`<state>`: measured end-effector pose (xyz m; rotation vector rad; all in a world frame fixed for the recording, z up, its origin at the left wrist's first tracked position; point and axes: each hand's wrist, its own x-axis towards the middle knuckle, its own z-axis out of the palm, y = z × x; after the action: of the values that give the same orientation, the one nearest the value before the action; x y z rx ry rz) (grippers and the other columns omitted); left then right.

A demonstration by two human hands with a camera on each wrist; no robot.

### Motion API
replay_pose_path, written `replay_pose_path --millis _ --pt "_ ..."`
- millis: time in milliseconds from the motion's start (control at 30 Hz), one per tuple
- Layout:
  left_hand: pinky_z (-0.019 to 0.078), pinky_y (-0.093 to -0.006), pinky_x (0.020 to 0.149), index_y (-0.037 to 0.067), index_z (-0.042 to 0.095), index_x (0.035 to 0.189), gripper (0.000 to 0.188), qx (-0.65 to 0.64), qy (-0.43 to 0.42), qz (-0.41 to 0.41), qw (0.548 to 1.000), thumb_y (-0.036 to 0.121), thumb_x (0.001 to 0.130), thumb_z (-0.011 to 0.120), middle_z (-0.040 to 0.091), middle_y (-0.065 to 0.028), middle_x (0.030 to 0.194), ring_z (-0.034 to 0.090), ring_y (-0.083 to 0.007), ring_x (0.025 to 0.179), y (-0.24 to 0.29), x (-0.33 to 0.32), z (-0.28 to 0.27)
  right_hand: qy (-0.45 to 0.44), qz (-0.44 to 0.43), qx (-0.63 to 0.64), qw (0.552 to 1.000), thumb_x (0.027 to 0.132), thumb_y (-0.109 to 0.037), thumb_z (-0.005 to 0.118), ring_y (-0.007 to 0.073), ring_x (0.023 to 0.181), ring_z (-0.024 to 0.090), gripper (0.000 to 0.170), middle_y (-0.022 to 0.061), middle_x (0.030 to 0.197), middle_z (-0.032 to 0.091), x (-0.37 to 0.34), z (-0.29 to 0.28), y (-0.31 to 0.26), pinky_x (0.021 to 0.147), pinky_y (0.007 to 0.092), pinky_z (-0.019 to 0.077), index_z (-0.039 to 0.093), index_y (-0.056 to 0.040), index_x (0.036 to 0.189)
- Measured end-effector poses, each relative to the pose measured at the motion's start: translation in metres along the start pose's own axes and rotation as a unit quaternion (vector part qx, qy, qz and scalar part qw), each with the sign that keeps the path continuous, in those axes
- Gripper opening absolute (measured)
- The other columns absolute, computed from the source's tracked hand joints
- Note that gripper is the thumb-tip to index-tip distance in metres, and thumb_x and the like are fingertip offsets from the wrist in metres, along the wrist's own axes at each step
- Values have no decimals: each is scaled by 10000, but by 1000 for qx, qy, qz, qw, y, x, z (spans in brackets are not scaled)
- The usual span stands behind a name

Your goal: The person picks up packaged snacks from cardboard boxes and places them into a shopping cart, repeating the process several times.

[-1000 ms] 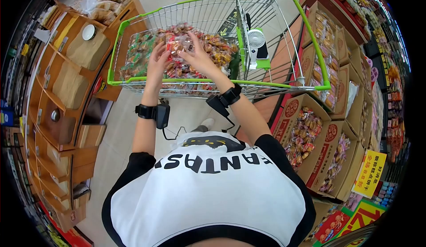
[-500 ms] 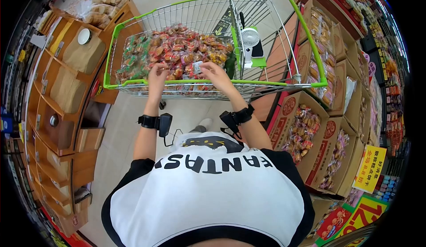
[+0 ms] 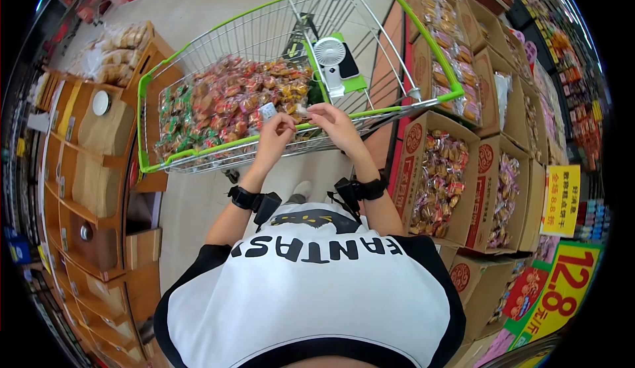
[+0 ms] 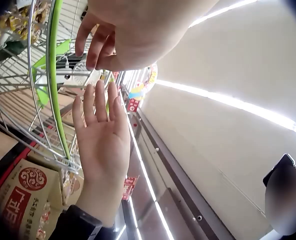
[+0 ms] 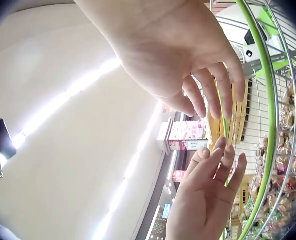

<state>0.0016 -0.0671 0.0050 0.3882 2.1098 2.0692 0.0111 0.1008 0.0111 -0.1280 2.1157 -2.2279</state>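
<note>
Both hands are empty at the near side of a green-railed shopping cart (image 3: 218,146). My left hand (image 3: 272,140) has its fingers loosely bent, just at the near rail. To its right, my right hand (image 3: 336,126) is palm down over the same rail, and the left wrist view shows that hand (image 4: 105,145) with fingers nearly straight. Beyond them, plastic-wrapped snacks (image 3: 228,97) fill the cart's main part, some in green wrappers at the left, others red and yellow. A white label (image 3: 267,110) lies on the pile near my left fingertips.
A white handheld fan (image 3: 329,54) and a dark phone (image 3: 348,64) sit on the cart's green seat panel. Cardboard boxes (image 3: 411,169) of wrapped snacks line the right side. Wooden shelving (image 3: 99,189) stands at the left. A yellow sign (image 3: 561,199) hangs at the right.
One second ago both hands were on a clear-wrapped pack on the pile; they let it go and drew back to the near rail, then rightward. The view has turned, tilting the cart in it.
</note>
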Motion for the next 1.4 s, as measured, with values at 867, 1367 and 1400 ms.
replay_pose_path --millis 867,1367,1400 --pt "393 -210 687 31 469 788 65 15 -412 10 911 -20 751 485 497 -36 856 489 -88 758 9 34 162 376 -58 18 924 760 13 497 133 765 547 68 68 805 549 -137 -129 -3 699 236 435 483 2 826" --pt "406 -225 652 26 483 780 48 31 -518 69 852 -3 743 492 513 -22 757 501 -96 726 10 18 251 605 10 -12 796 751 -32 522 129 711 547 65 72 777 562 -250 -189 -12 648 241 423 514 1 807" --pt "406 -224 648 26 483 779 50 32 -530 69 844 -6 741 490 514 -22 760 501 -95 720 12 16 255 598 14 -36 801 776 -27 497 106 711 543 67 57 806 570 -256 -196 -7 628 200 416 502 -20 843"
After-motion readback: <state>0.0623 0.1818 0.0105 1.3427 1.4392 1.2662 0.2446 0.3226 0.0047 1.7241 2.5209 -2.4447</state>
